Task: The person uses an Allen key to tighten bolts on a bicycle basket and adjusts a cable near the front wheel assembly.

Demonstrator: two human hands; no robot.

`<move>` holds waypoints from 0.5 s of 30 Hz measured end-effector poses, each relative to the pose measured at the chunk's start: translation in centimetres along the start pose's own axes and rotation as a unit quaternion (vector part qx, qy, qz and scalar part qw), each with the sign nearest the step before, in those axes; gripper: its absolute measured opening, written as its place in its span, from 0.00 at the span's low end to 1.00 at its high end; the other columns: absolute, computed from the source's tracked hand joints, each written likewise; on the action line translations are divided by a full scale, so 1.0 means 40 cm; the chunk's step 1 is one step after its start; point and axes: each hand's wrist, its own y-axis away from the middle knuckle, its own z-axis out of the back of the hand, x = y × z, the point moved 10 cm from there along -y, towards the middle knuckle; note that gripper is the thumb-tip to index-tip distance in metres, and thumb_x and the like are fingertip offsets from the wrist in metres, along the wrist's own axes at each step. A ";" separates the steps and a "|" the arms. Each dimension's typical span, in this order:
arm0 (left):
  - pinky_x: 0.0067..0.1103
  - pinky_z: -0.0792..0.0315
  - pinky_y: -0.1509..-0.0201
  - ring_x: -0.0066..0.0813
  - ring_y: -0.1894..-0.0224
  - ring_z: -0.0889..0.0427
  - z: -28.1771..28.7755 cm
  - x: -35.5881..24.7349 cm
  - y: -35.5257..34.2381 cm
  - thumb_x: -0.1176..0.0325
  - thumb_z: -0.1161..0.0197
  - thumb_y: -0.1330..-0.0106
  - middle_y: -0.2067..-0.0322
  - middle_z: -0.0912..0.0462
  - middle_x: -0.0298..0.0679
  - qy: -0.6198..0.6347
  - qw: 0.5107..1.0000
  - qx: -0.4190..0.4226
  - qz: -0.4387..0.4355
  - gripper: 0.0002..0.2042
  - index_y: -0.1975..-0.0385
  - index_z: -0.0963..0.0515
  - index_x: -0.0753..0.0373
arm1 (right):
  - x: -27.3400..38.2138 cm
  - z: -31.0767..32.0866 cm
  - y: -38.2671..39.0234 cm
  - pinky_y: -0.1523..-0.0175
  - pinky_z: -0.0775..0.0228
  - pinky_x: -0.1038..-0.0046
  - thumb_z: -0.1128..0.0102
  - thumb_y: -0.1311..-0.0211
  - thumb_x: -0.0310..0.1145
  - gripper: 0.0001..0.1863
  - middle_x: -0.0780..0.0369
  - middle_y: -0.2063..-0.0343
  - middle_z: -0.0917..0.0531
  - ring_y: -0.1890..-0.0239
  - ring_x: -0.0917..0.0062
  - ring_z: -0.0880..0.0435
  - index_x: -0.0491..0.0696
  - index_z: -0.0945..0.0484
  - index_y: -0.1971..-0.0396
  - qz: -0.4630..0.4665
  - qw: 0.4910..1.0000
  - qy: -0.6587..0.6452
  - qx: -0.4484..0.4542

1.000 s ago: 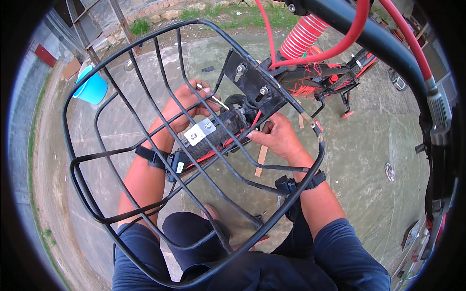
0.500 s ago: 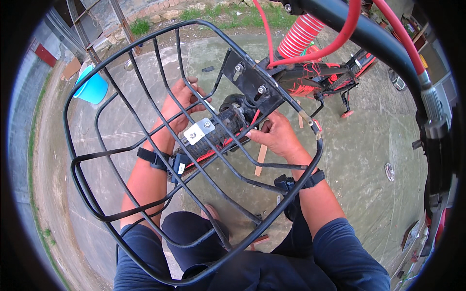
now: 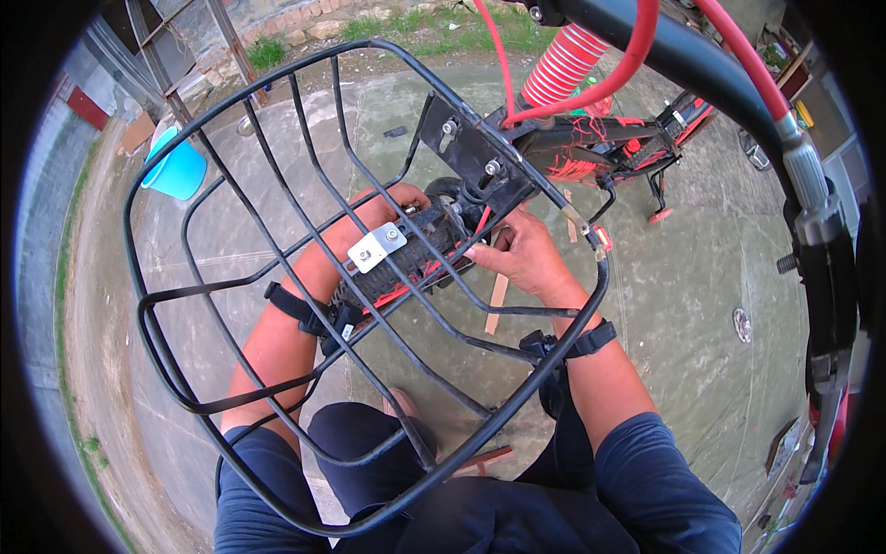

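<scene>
Below the black wire basket, a bike's front wheel has a knobbly black tyre with red beside it. My left hand is at the tyre's far left side, fingers curled in beside the fork; a small metallic bit shows there, too small to name. Right of the wheel is my right hand, its thumb and fingers closed together next to the fork, their contents hidden. A black mounting plate with two bolts joins the basket to the bike. A silver bracket with bolts is fixed on the basket's wires.
The black handlebar tube and red cables cross the upper right. The red-and-black bike frame stretches behind. A blue bucket stands at the left. A wooden strip lies on the concrete floor.
My left hand has moved right and inward, from open beside the tyre to curled against the wheel by the fork. My right hand has stayed almost in place.
</scene>
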 end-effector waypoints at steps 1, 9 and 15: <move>0.26 0.25 0.56 0.33 0.60 0.18 -0.010 0.011 -0.009 0.70 0.33 0.43 0.62 0.16 0.42 0.016 1.000 0.017 0.002 0.14 0.57 0.20 0.65 | -0.006 0.004 0.000 0.72 0.34 0.82 0.23 0.52 0.30 0.23 0.67 0.62 0.25 0.76 0.89 0.27 0.42 0.21 0.55 -0.005 1.000 0.011 -0.004; 0.18 0.26 0.57 0.20 0.62 0.19 -0.053 0.053 -0.047 0.70 0.36 0.36 0.64 0.15 0.34 0.113 0.989 0.087 0.050 0.11 0.55 0.19 0.65 | -0.040 0.029 -0.003 0.73 0.34 0.83 0.23 0.52 0.30 0.23 0.66 0.62 0.25 0.76 0.89 0.27 0.42 0.21 0.55 0.007 0.995 0.101 -0.010; 0.17 0.26 0.61 0.18 0.65 0.20 -0.053 0.051 -0.057 0.69 0.37 0.36 0.67 0.15 0.33 0.104 0.973 0.134 0.158 0.11 0.57 0.16 0.64 | -0.062 0.015 -0.001 0.75 0.44 0.85 0.23 0.53 0.44 0.52 0.70 0.68 0.23 0.77 0.92 0.35 0.37 0.40 0.32 -0.044 0.997 0.060 0.015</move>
